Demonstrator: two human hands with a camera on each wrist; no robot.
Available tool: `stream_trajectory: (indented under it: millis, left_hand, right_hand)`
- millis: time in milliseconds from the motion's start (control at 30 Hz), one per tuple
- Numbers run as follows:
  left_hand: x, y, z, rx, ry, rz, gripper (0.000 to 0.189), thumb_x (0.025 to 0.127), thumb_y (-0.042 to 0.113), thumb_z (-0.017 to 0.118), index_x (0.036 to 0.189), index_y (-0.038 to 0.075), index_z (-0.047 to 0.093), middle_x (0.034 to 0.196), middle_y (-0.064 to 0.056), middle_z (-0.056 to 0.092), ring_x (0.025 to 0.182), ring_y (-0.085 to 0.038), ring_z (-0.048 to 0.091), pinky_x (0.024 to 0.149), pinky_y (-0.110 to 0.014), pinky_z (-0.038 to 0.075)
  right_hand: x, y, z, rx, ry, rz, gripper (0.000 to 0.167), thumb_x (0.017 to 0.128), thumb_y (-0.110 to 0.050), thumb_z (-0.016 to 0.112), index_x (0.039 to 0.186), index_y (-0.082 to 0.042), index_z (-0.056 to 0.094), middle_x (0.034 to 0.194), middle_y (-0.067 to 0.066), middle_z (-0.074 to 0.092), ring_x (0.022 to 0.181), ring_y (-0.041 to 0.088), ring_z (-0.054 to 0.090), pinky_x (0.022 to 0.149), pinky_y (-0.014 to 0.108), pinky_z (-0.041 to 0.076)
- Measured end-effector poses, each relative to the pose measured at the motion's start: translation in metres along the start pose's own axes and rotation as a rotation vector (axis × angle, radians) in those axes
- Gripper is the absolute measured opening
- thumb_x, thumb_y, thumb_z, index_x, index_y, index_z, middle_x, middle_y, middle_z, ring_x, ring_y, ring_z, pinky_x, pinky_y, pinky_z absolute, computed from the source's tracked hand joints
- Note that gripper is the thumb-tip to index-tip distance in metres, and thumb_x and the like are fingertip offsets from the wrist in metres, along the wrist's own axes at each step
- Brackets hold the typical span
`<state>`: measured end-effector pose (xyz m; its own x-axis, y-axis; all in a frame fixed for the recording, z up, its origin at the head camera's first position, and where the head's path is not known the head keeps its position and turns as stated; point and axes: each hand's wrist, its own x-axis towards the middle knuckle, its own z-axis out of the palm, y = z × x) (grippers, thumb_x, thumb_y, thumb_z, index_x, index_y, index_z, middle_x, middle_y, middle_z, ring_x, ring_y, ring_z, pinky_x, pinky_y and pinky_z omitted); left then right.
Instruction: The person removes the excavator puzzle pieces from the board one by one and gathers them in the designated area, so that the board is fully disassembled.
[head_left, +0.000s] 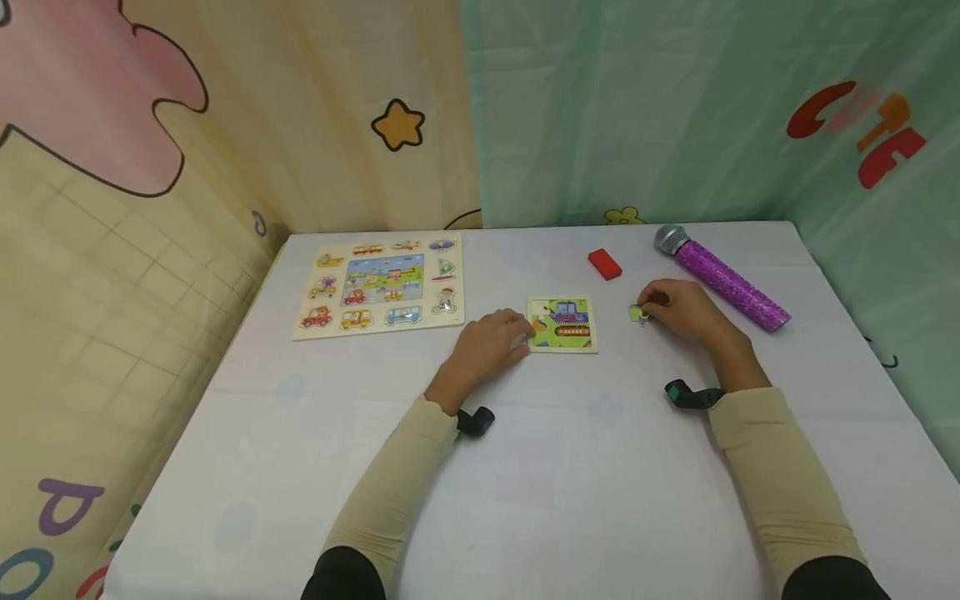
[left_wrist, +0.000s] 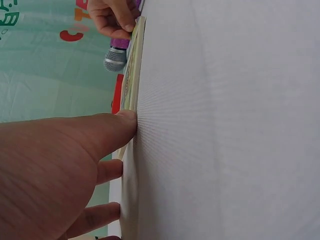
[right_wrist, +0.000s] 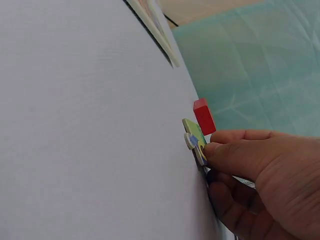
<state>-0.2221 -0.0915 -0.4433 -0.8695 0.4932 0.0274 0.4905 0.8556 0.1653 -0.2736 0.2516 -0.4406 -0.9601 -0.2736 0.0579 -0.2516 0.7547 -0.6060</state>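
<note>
A small square puzzle board (head_left: 561, 345) with a picture of a purple and orange tracked digger lies flat on the white table. My left hand (head_left: 489, 348) holds it at the left edge, thumb at the near corner and a fingertip on the side; in the left wrist view the thumb (left_wrist: 112, 131) touches the board's rim. To its right, my right hand (head_left: 681, 310) pinches a green puzzle piece (head_left: 637, 313) between thumb and finger. The right wrist view shows that puzzle piece (right_wrist: 196, 139) tilted, close to the tabletop, its knob facing out.
A larger vehicle puzzle board (head_left: 378, 330) lies at the back left. A red block (head_left: 604, 264) sits behind the small board. At the back right lies a purple glitter microphone (head_left: 731, 283) with a silver head. Printed curtains (head_left: 630, 108) stand behind the table.
</note>
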Motion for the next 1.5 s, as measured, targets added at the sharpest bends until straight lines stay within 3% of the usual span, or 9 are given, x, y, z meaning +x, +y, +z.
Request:
stream_trajectory:
  millis: [233,367,633,800,1000,1100,1233,1367,1500]
  left_hand:
    - [-0.001,0.000,-0.002,-0.010,0.015,0.003,0.030,0.100,0.034,0.067,0.128,0.026,0.068,0.139,0.000,0.058,0.126,-0.022,0.055,0.091,-0.042,0.051]
    - [-0.002,0.001,-0.003,-0.022,-0.002,0.000,0.030,0.100,0.034,0.066,0.129,0.026,0.067,0.139,-0.001,0.057,0.126,-0.022,0.055,0.091,-0.042,0.050]
    - [-0.004,0.001,-0.003,-0.028,0.004,0.001,0.030,0.100,0.033,0.067,0.129,0.026,0.067,0.139,-0.001,0.057,0.125,-0.023,0.055,0.091,-0.043,0.050]
    - [-0.004,0.001,-0.002,-0.031,0.009,0.000,0.030,0.100,0.033,0.067,0.129,0.026,0.067,0.139,-0.001,0.057,0.126,-0.023,0.055,0.091,-0.043,0.050]
    - [-0.002,0.001,-0.002,-0.019,0.013,0.008,0.031,0.100,0.035,0.066,0.129,0.026,0.067,0.139,-0.001,0.057,0.126,-0.023,0.055,0.090,-0.043,0.050]
    - [-0.002,0.000,-0.002,-0.011,0.007,-0.002,0.031,0.100,0.035,0.066,0.129,0.027,0.067,0.140,-0.001,0.057,0.126,-0.023,0.055,0.091,-0.043,0.050]
    - [-0.002,0.000,-0.003,-0.013,-0.001,-0.007,0.030,0.100,0.034,0.066,0.130,0.027,0.067,0.140,-0.001,0.056,0.126,-0.023,0.054,0.092,-0.043,0.049]
    - [-0.001,-0.001,-0.003,-0.015,-0.006,0.002,0.030,0.101,0.034,0.065,0.130,0.026,0.067,0.140,-0.001,0.056,0.126,-0.023,0.055,0.090,-0.044,0.050]
    - [0.000,0.000,-0.002,0.004,-0.008,0.012,0.030,0.101,0.035,0.064,0.130,0.026,0.066,0.139,-0.001,0.057,0.125,-0.023,0.055,0.088,-0.045,0.051]
  right_hand:
    - [-0.001,-0.005,0.002,-0.068,0.046,-0.054,0.006,0.093,0.003,0.069,0.099,0.002,0.072,0.099,0.020,0.070,0.092,0.034,0.064,0.082,0.050,0.050]
    - [-0.002,-0.007,0.004,-0.080,0.032,-0.014,0.007,0.094,0.001,0.068,0.100,0.002,0.072,0.101,0.020,0.070,0.093,0.034,0.063,0.083,0.051,0.050]
    - [-0.003,-0.003,0.007,-0.049,0.050,-0.006,0.008,0.096,0.000,0.067,0.103,0.002,0.071,0.106,0.022,0.069,0.101,0.037,0.060,0.091,0.054,0.047]
    - [-0.004,-0.002,0.005,0.000,0.094,0.011,0.014,0.100,-0.007,0.064,0.110,0.000,0.070,0.109,0.020,0.068,0.101,0.036,0.060,0.088,0.052,0.047]
    - [-0.001,-0.015,0.001,0.052,0.186,-0.093,0.017,0.102,-0.010,0.062,0.113,0.002,0.068,0.110,0.019,0.068,0.101,0.035,0.061,0.083,0.047,0.048]
    - [0.008,-0.033,0.005,0.062,0.119,-0.171,0.018,0.100,-0.008,0.064,0.115,0.002,0.069,0.110,0.017,0.068,0.101,0.033,0.062,0.081,0.045,0.051]
    - [0.024,-0.061,0.020,0.059,-0.063,-0.245,0.023,0.098,-0.007,0.067,0.120,0.002,0.067,0.115,0.016,0.067,0.106,0.033,0.061,0.089,0.050,0.050]
    - [0.041,-0.083,0.039,0.006,-0.217,-0.239,0.028,0.096,-0.010,0.070,0.123,-0.002,0.069,0.118,0.013,0.065,0.111,0.031,0.057,0.098,0.050,0.047]
    - [0.047,-0.096,0.051,-0.083,-0.267,-0.233,0.029,0.096,-0.011,0.070,0.124,-0.005,0.071,0.116,0.012,0.061,0.111,0.029,0.055,0.099,0.047,0.046]
